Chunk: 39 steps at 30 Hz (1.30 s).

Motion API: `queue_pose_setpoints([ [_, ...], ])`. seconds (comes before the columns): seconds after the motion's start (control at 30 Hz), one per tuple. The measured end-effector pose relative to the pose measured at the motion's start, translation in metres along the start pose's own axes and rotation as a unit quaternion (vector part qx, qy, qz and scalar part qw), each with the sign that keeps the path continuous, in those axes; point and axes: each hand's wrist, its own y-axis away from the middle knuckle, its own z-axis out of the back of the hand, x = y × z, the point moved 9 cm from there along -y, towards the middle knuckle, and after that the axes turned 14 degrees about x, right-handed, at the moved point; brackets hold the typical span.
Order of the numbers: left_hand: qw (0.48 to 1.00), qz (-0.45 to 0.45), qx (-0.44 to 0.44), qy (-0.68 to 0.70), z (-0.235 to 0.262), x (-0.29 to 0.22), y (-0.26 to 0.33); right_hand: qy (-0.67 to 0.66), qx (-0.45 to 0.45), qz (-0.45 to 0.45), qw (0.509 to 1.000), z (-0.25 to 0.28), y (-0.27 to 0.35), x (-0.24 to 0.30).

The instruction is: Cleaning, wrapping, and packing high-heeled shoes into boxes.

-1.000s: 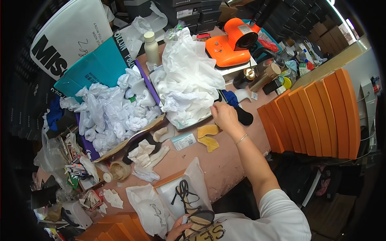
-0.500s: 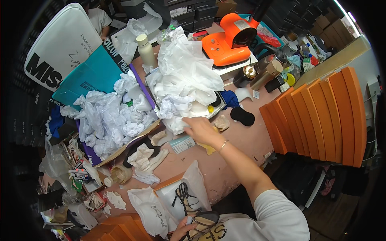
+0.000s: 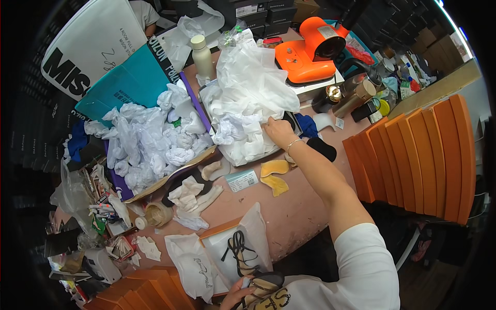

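My left hand (image 3: 238, 294) is closed around a dark strappy sandal (image 3: 266, 281) at the lower edge, close to my body. Its matching sandal (image 3: 242, 253) lies in an open orange-rimmed shoe box (image 3: 209, 238) lined with white paper, and a white dust bag (image 3: 188, 261) spreads beside it. My right hand (image 3: 280, 132), with a bracelet at the wrist, reaches to the right side of a heap of white tissue paper (image 3: 250, 77). Its fingers are bent against the paper, and the fingertips are partly hidden there. Yellow pads (image 3: 275, 178) lie below that hand.
A purple-edged box (image 3: 194, 101) full of crumpled paper (image 3: 150, 139) stands left. Behind the heap are a pale bottle (image 3: 201, 57) and an orange machine (image 3: 310, 54). Stacked orange boxes (image 3: 413, 160) line the right. A jar (image 3: 157, 214) and a label card (image 3: 241, 181) lie nearer.
My right hand has moved right along the tissue heap, from its lower front to its right side, uncovering the yellow pads. The left hand still holds the sandal. The view has shifted slightly.
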Motion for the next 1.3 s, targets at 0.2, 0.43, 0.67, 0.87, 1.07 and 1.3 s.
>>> queue_pose_setpoints([
  [0.2,0.999,0.009,-0.007,0.03,-0.001,0.007,0.001,-0.458,-0.102,-0.134,0.873,0.007,-0.017,-0.066],
  [0.43,1.0,-0.005,0.005,0.013,0.0,0.006,0.002,-0.218,-0.05,0.039,0.974,0.001,-0.024,-0.016],
  [0.67,1.0,-0.003,0.0,0.013,0.008,0.014,0.0,-0.127,0.132,-0.043,0.982,-0.029,-0.028,0.007],
  [0.87,1.0,-0.006,0.018,-0.004,0.019,0.019,-0.002,-0.167,0.094,-0.032,0.981,0.037,-0.009,-0.007],
  [1.07,0.997,-0.045,0.049,-0.047,0.012,0.014,0.01,0.073,0.043,-0.08,0.993,0.137,0.07,0.003],
  [1.3,0.987,-0.12,-0.004,-0.106,0.026,-0.004,0.021,0.005,0.089,-0.138,0.986,0.152,0.17,-0.023],
])
